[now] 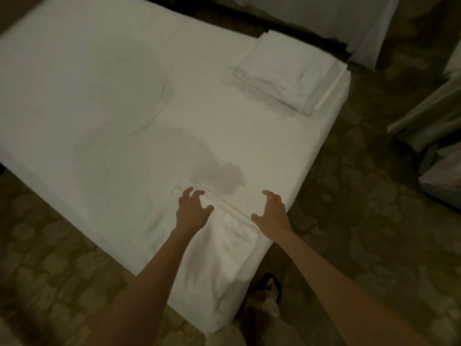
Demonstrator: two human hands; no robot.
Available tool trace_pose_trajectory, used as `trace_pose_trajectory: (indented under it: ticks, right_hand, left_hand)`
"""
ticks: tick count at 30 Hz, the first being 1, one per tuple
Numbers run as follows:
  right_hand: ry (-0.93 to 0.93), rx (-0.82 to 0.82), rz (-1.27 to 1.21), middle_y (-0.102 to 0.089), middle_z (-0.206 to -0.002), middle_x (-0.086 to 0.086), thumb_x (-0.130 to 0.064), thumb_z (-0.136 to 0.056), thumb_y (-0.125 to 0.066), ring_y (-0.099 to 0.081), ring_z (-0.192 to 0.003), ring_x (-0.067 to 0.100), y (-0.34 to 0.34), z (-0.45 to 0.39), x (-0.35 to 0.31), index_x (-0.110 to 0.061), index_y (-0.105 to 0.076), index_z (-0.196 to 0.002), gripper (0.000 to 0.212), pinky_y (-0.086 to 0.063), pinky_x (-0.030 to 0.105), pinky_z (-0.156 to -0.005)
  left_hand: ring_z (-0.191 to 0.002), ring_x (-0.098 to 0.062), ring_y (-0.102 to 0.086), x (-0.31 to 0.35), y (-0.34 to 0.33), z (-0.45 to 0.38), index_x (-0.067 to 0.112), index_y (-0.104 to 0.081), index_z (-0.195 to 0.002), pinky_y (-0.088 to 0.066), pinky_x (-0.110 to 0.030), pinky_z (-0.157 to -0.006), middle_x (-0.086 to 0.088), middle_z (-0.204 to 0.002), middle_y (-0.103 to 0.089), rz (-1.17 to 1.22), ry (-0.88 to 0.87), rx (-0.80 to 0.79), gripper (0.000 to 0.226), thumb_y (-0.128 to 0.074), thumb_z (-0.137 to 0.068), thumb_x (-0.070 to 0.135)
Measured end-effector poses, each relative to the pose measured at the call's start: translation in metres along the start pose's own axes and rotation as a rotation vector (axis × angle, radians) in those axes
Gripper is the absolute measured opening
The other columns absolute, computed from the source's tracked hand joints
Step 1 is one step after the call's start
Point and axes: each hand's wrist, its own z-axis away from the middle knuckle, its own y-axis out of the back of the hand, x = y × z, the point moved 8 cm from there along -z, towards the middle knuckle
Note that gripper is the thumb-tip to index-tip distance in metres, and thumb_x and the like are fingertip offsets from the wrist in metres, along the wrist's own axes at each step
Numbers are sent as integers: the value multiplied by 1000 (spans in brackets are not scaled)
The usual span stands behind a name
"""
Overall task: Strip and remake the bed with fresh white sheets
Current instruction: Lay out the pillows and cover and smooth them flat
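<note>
We look down from head height at a bed covered in white, seen from its near corner, in dim, slightly blurred light. Our two bare arms reach forward over that corner.

Our left hand hovers over or rests on a folded white sheet that lies at the near corner of the bed; the fingers are spread and bent like a claw, and they close around nothing that we can see. Whether the fingertips touch the cloth we cannot tell.

Our right hand is at the right edge of the same folded sheet, close to the bed's right edge. Its fingers are also spread wide and lightly bent, thumb pointing left toward the other hand, holding nothing.

The folded sheet hangs partly over the near corner, with a straight crease running between our two hands.

A second stack of folded white linen sits at the bed's far right corner, well apart from our hands.

Around the bed is a patterned brownish carpet. Below the bed's corner we see a foot in a dark sandal.
</note>
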Motion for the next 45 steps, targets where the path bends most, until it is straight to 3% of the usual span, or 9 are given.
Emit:
trace_pose_trajectory:
  ticks: [6,11,19,23,28,32,37,41,45]
  right_hand:
    - [159,-25,216,-29,-150,4,-32,-96,-52,-32,-134,22,44,9,-43,-16,-26,-146,59,-35,38,-107]
    - [213,50,343,-34,-151,-1,-51,-100,-31,-32,-138,20,79,20,-56,-22,-35,-144,53,-27,44,-115]
    - [261,112,464,-36,-150,-2,-51,-100,-28,-33,-137,19,176,-14,-58,-23,-38,-142,52,-27,44,-114]
    - [291,130,473,-34,-151,-2,-51,-101,-27,-33,-137,19,235,-70,-80,-22,-36,-144,52,-24,43,-115]
    - [357,145,510,-34,-152,-1,-53,-100,-27,-33,-138,20,293,-133,-121,-23,-36,-144,54,-25,45,-116]
    - [403,87,559,-35,-152,1,-53,-100,-29,-32,-140,21,313,-170,-136,-22,-37,-144,54,-21,47,-117]
    - [403,-63,695,-33,-151,2,-52,-101,-26,-28,-140,22,315,-230,-115,-21,-34,-144,54,-16,48,-115]
    - [392,-254,871,-30,-152,1,-65,-87,-1,-26,-141,22,321,-264,-86,-21,-30,-145,79,-14,49,-116]
    - [437,-340,929,-31,-151,1,-54,-100,-21,-28,-139,22,342,-309,-85,-21,-30,-146,57,-15,49,-115]
  left_hand:
    - [-133,-22,-38,76,47,23,16,-50,-135,-33,-36,-108,-4,-146,-40,-9,-132,44,44,-57,-93,27]
    - [-130,-23,-42,128,73,18,16,-51,-134,-35,-39,-108,-6,-143,-44,34,-186,92,41,-53,-94,28]
    - [-122,-26,-49,251,91,-27,15,-53,-133,-39,-40,-104,-10,-138,-48,74,-293,176,37,-45,-99,28]
    - [-124,-24,-47,293,67,-70,16,-49,-134,-39,-37,-101,-7,-137,-47,-105,-286,167,39,-40,-100,33]
    - [-125,-22,-46,324,24,-119,19,-46,-136,-38,-38,-100,-5,-137,-47,-303,-204,36,41,-36,-101,37]
    - [-125,-23,-46,341,21,-141,19,-46,-136,-38,-40,-102,-5,-137,-48,-304,-120,-22,43,-34,-101,40]
    - [-123,-25,-48,367,71,-189,17,-49,-134,-39,-41,-100,-8,-134,-50,-175,-33,96,43,-34,-101,40]
    - [-122,-26,-48,384,124,-220,17,-50,-135,-39,-41,-99,-8,-135,-51,-47,70,247,43,-34,-101,40]
    - [-122,-25,-49,403,150,-243,18,-52,-133,-39,-40,-98,-6,-134,-52,43,165,358,41,-36,-101,39]
